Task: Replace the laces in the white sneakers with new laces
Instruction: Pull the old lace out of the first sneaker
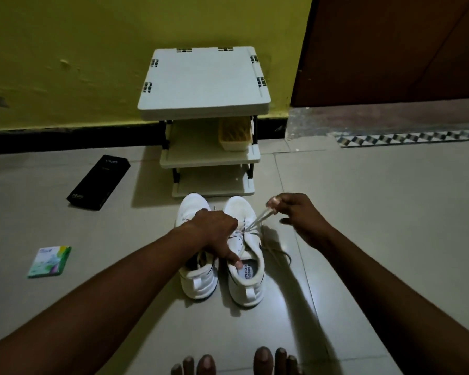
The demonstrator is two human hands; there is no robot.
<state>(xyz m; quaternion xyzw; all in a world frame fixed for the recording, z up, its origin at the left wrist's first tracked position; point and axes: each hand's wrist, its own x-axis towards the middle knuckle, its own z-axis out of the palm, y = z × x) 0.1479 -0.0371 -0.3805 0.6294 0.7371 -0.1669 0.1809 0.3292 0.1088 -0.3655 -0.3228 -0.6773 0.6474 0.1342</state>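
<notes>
We brace the sneaker point(248, 288) on the floor point(363, 212), left hand point(214, 231) gripping its upper, right hand point(298, 215) pinching the lace point(257, 219) taut. We advise pulling in line with the eyelets, one crossing at a time.

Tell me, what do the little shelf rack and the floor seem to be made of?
The shelf rack looks like moulded plastic, pale and matte, with clip slots along its top edges. The floor seems glazed tile: smooth, shiny with reflected light, crossed by thin joint lines.
</notes>
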